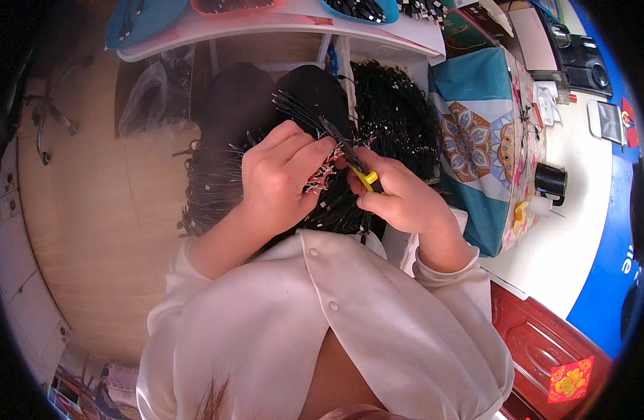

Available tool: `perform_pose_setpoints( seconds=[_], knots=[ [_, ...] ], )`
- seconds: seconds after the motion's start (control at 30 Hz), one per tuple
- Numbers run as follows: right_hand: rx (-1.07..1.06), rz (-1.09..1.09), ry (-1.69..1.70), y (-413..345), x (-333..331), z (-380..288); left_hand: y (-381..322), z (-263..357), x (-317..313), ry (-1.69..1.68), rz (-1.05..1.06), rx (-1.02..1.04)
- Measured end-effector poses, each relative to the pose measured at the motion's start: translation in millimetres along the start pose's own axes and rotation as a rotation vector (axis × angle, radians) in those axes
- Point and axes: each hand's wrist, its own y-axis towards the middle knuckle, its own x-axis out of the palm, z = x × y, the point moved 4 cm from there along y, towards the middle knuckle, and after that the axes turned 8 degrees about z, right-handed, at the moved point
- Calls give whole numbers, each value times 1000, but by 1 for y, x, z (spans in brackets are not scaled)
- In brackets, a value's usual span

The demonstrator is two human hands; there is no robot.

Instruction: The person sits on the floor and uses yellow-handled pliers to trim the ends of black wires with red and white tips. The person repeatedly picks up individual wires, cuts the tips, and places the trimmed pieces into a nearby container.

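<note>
A bundle of thin black cables with red and white stripped wire ends is gripped in my left hand. My right hand holds a tool with a yellow and black handle, seemingly a utility knife; its front end lies along dark strands close to my left fingers, and its tip is hard to make out. More black cables with small connectors lie across my lap, under and beside both hands.
A bin heaped with black cables stands right of my knees. Ahead is a white table with a blue tray, an orange tray and another blue tray. At right are a cloth-covered box and a black mug.
</note>
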Motion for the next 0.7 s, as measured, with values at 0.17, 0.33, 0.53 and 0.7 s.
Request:
perform_pose_setpoints(
  seconds=[0.17,0.33,0.53,0.7],
  knots=[
    [-18,38,50,2,0,2,1,0,1,40,-7,6],
    [-42,113,47,2,1,4,0,-2,0,53,-9,21],
    [-19,237,193,1,1,8,-2,-8,1,-6,7,-40],
    [-7,552,336,9,-10,20,-5,-18,-8,-30,115,-239]
  ],
)
